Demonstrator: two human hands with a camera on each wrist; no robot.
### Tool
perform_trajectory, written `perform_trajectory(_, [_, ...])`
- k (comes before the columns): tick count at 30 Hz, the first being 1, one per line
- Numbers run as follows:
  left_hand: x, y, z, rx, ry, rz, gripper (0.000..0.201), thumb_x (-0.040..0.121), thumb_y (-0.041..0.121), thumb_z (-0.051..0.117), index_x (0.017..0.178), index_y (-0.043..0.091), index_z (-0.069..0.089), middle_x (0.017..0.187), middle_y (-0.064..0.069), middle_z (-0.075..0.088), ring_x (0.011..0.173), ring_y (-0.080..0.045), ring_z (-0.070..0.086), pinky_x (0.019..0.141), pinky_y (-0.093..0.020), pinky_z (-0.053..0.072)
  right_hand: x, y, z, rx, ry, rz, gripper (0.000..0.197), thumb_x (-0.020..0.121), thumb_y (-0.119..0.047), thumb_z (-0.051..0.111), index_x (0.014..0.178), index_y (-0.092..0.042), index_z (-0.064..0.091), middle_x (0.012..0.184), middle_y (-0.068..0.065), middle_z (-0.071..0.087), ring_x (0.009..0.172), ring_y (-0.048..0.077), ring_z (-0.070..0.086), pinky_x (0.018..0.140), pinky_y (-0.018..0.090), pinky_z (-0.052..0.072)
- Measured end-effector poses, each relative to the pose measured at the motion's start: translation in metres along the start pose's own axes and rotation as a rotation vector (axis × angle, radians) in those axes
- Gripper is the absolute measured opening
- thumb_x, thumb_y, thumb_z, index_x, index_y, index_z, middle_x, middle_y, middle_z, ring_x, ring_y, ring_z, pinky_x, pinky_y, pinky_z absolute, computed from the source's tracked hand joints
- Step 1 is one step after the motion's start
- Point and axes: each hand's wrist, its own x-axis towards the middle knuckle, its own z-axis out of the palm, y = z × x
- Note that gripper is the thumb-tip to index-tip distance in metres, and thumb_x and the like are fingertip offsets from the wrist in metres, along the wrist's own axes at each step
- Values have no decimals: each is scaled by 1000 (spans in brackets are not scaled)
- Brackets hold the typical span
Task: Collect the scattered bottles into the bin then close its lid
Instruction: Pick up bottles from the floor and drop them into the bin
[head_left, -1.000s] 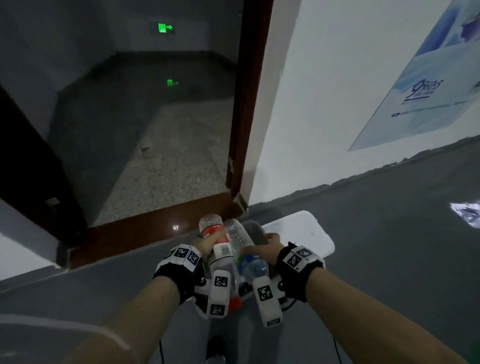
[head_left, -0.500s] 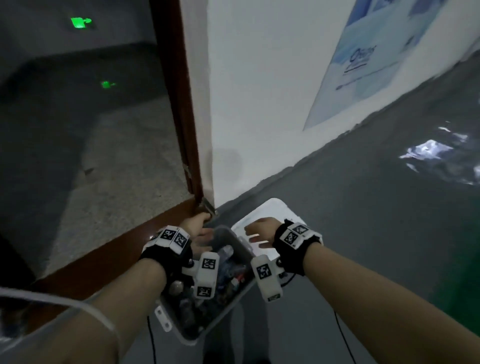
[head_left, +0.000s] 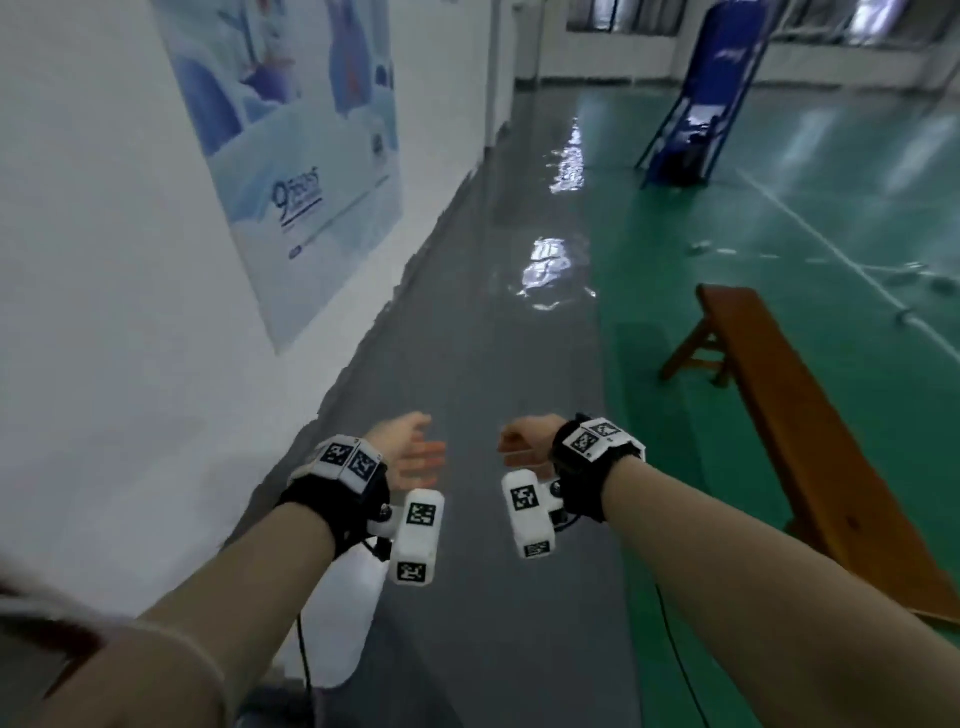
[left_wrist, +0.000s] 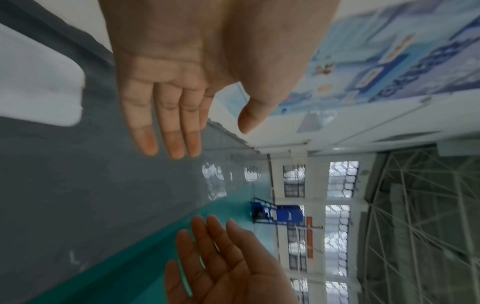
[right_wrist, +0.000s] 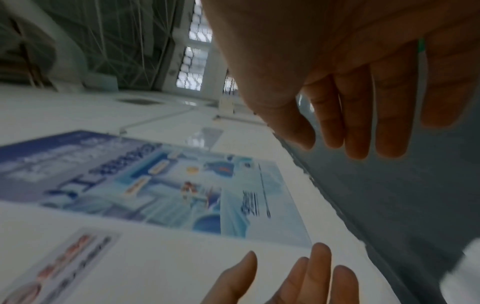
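Both hands hang empty in the air over the grey floor. My left hand (head_left: 410, 452) is open with straight fingers (left_wrist: 171, 127), palm turned inward. Facing it, my right hand (head_left: 524, 441) is also open, its fingers (right_wrist: 358, 123) relaxed and holding nothing. The bin's white lid (head_left: 343, 623) lies on the floor under my left forearm and shows as a white slab (left_wrist: 39, 82) in the left wrist view. The bin itself and the bottles in it are out of sight. A few small pale things (head_left: 914, 270) lie far off on the green floor, too blurred to name.
A white wall with a blue poster (head_left: 291, 156) runs along the left. A brown wooden bench (head_left: 810, 441) stands on the green floor to the right. A blue frame (head_left: 701, 104) stands at the far end. The grey floor strip (head_left: 493, 338) runs ahead.
A second ago each hand held a bottle over the bin; half a second ago they were empty at its rim. Now both have lifted away, and the view has swung right along the hall.
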Motion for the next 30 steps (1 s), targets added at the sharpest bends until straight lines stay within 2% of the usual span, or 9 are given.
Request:
perform_trajectory(6, [56,67,192,136,-177,85,25,95,29,49,105,7,44,85,-10,63,76,-24,60,71,-40,49,14,-2,-179,245,242,-25,27,92,-19,51,66,-12,53,69,1,61,60,17,59,53,20,40])
perform_trajectory(8, [70,83,248,182,-244,106,27,95,28,48,108,6,43,87,-11,63,77,-24,60,72,-40,49,18,0,-227,324,294,-23,28,92,-18,52,65,-11,53,58,2,63,57,18,58,56,26,42])
perform_trajectory(11, [94,106,317,261,-317,128,27,95,26,49,111,5,44,89,-11,63,76,-24,60,65,-39,50,33,0,-290,416,407,-27,33,93,-16,50,60,-11,49,35,-1,53,40,16,52,51,26,37])
perform_trajectory(15, [141,139,389,349,-398,112,30,95,26,48,115,4,44,88,-10,63,75,-23,60,64,-38,51,68,-3,-354,503,471,10,34,92,-14,49,59,-14,45,53,3,50,48,19,43,54,23,29])
perform_trajectory(17, [171,161,420,370,-447,107,30,96,26,48,114,3,44,87,-9,63,74,-23,60,68,-37,50,93,-16,-385,509,504,17,31,90,-15,51,60,-12,51,61,4,55,55,21,49,56,24,33])
perform_trajectory(21, [245,231,479,386,-514,161,27,95,24,47,111,3,44,85,-8,63,73,-21,60,69,-34,49,165,-79,-453,526,581,-96,26,87,-12,54,61,-9,55,46,2,60,52,21,55,71,35,43])
perform_trajectory(24, [291,296,510,414,-502,200,25,95,24,47,110,4,45,83,-7,63,71,-20,59,71,-33,49,208,-145,-501,483,635,-103,26,86,-8,52,61,-8,53,39,1,56,38,17,52,61,32,43])
perform_trajectory(27, [340,378,540,390,-530,265,23,95,22,47,110,5,45,83,-6,63,71,-20,59,69,-32,49,247,-223,-546,486,617,-146,30,91,-10,50,61,-11,51,36,-2,53,39,16,50,59,28,38])
perform_trajectory(30, [390,454,572,337,-513,320,13,96,20,45,97,7,47,82,-7,63,69,-19,59,69,-30,48,291,-282,-591,519,628,-206,35,94,-11,47,59,-12,46,31,-5,47,32,12,47,47,20,33])
